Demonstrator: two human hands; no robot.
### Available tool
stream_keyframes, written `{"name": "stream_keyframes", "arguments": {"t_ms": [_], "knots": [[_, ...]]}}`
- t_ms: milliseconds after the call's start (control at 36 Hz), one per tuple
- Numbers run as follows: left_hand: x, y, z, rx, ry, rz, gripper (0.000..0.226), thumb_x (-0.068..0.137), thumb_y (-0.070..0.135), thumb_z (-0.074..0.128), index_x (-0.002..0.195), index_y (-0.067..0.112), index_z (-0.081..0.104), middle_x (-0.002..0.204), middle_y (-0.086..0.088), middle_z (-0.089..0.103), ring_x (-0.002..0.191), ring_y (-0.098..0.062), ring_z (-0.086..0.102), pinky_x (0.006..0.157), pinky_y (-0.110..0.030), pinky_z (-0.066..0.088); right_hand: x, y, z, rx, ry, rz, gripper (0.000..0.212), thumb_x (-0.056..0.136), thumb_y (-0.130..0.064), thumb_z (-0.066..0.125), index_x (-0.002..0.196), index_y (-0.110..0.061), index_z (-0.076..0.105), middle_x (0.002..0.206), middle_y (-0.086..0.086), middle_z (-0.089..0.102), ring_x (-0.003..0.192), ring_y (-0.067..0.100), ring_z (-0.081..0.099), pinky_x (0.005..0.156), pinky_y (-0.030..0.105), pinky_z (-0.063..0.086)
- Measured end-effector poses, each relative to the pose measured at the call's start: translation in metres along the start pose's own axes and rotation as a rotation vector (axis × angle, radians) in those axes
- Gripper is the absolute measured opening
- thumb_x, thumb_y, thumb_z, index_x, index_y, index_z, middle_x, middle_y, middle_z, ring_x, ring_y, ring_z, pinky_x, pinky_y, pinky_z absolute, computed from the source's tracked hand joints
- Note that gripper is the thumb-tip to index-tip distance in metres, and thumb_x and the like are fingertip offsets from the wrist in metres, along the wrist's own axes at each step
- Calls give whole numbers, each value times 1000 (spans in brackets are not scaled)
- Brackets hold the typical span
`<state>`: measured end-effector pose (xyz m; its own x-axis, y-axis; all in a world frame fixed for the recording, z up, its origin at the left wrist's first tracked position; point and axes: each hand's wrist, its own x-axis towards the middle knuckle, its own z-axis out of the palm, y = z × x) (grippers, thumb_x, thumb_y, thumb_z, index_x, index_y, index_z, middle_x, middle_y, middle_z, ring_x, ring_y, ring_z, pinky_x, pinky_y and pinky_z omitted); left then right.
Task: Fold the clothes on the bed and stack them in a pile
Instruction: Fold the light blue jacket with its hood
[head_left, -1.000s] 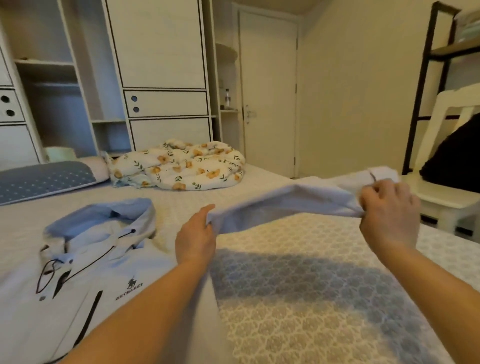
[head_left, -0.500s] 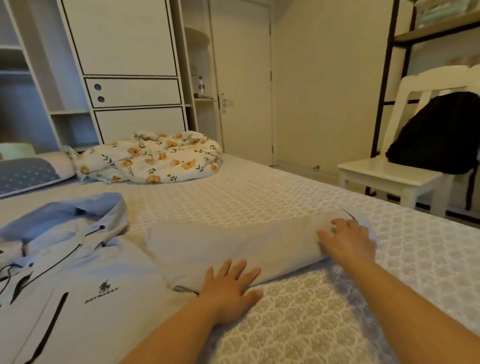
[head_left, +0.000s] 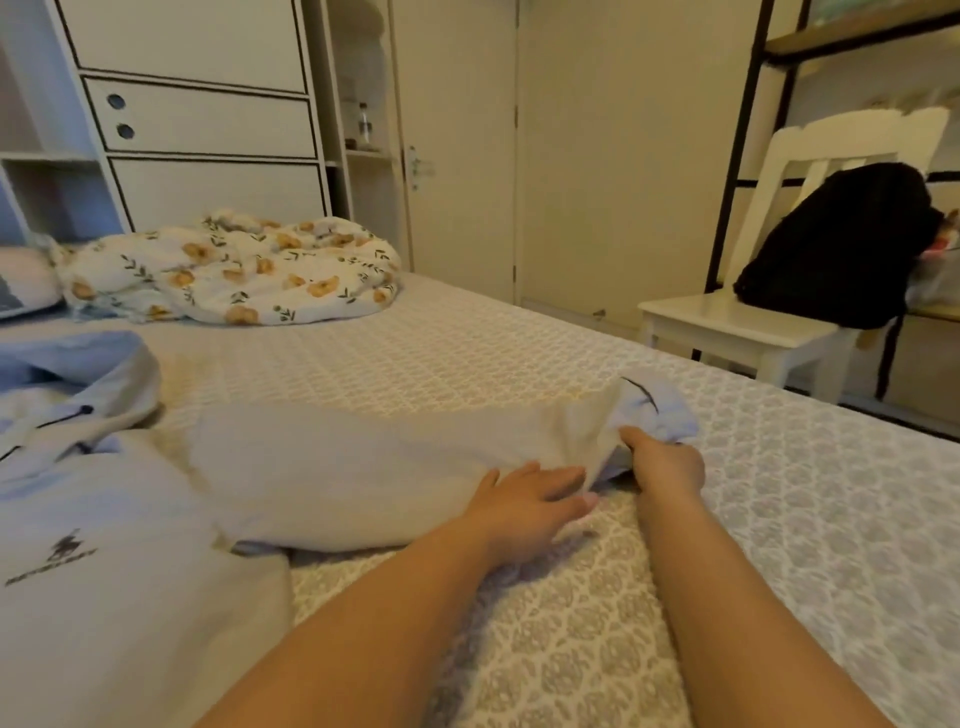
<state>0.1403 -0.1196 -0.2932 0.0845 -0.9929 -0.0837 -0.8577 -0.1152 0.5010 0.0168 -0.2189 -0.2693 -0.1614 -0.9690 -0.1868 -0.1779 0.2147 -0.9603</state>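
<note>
Patterned grey quilted bedcover (head_left: 519, 364) is carrying the pale blue hooded jacket (head_left: 93, 519), its long soft sleeve (head_left: 363, 467) lying spread to the right. I'm pressing my left hand (head_left: 524, 499) flat on the sleeve, fingers extended, while my right hand (head_left: 667, 467) is pinching the cuff (head_left: 654, 415). I'm judging it light and limp, so I'm favouring cuff and seam
</note>
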Motion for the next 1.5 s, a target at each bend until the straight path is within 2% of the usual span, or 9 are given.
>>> {"name": "stream_keyframes", "arguments": {"t_ms": [111,222,333,472,583,750,972,1306,1500], "knots": [[-12,18,-24,-887,178,-87,101,82,55,63,149,40,-11,156,10,14,144,-18,19,111,-34,24,-27,-12,10,43,-41,-304,9,86,-15,60,86,-7,64,88,15,64,84,30,56,68,35,42],[-29,29,-63,-898,724,-110,122,68,43,82,149,42,-9,157,-5,16,139,-25,32,110,-37,32,-86,-29,32,-64,-147,-840,23,86,-8,59,108,-7,68,109,11,65,101,32,57,82,41,47],[-61,9,-110,-1018,954,-267,83,81,18,73,147,26,25,132,-11,55,117,-31,56,99,-45,46,-140,-36,63,-241,-421,-1159,33,90,-8,55,121,-6,64,132,10,56,119,31,50,94,39,43],[-136,-48,-175,-754,1107,-591,39,91,27,61,126,12,53,121,-12,61,108,-32,58,82,-33,47,-185,-39,98,-499,-569,-1289,66,85,-21,64,145,-18,37,154,3,27,141,21,27,112,32,24],[-208,-103,-216,-624,1158,-787,42,92,28,60,127,6,53,122,-16,60,108,-34,57,78,-37,43,-210,-32,120,-797,-531,-1241,85,85,-16,54,152,-27,2,160,-4,-1,147,15,3,117,29,9],[-346,-173,-246,-432,1398,-931,36,92,16,57,127,7,52,118,-23,60,107,-40,56,78,-40,42,-265,-42,157,-823,-577,-1225,77,92,-31,53,153,-25,7,160,-2,1,145,18,15,111,26,23],[-511,-242,-245,-50,1345,-1024,26,96,12,43,120,6,52,98,-26,58,74,-34,49,64,-40,39,-354,-15,215,-982,-877,-1278,62,96,-15,40,152,-27,16,160,1,7,145,18,15,115,26,16],[-604,-300,-295,-23,1560,-1061,21,92,4,42,110,2,52,105,-28,58,92,-41,55,72,-39,36,-501,0,291,-970,-1008,-1253,56,102,-30,29,152,-32,4,160,-6,5,145,18,12,114,49,19],[-565,-298,-267,-173,1266,-908,40,101,23,35,141,21,41,137,-17,50,121,-35,49,91,-36,37,-512,24,300,-1310,-1354,-1215,93,80,-79,39,152,-35,2,160,-4,-8,147,23,-7,116,53,0]]}}
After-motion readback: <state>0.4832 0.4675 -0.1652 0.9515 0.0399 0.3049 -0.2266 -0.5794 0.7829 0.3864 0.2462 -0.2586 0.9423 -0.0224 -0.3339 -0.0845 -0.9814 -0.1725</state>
